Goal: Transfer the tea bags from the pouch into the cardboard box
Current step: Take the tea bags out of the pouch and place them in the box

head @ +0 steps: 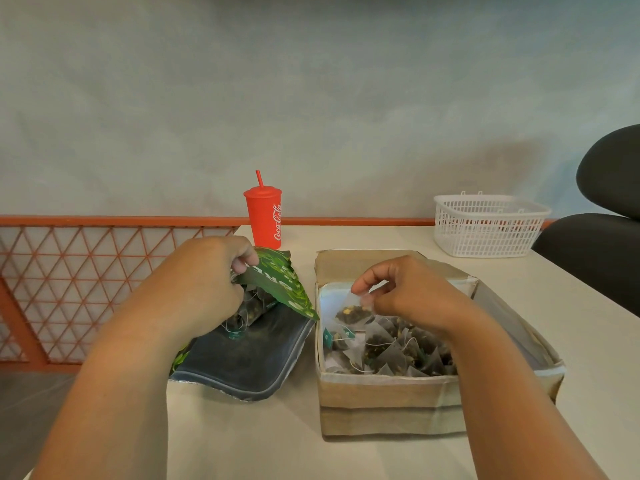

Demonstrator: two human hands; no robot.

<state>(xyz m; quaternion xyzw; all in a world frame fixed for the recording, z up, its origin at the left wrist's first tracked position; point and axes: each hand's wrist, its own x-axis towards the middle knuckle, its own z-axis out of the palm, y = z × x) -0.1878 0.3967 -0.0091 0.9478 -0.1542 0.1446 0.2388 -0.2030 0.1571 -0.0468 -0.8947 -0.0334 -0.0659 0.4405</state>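
Observation:
A green pouch (277, 285) with a dark silvery inside lies open on the table at the left. My left hand (204, 285) grips its upper flap and lifts it, and a few tea bags (242, 313) show in the mouth below. To the right stands an open cardboard box (388, 407) holding several pyramid tea bags (398, 351). My right hand (412, 289) hovers over the box and pinches one tea bag (353, 313) by its top, so it hangs just above the pile.
A red cup with a straw (265, 216) stands behind the pouch. A white plastic basket (488, 225) sits at the back right of the table. A dark chair (602, 244) is at the right edge. An orange mesh railing (86, 271) runs along the left.

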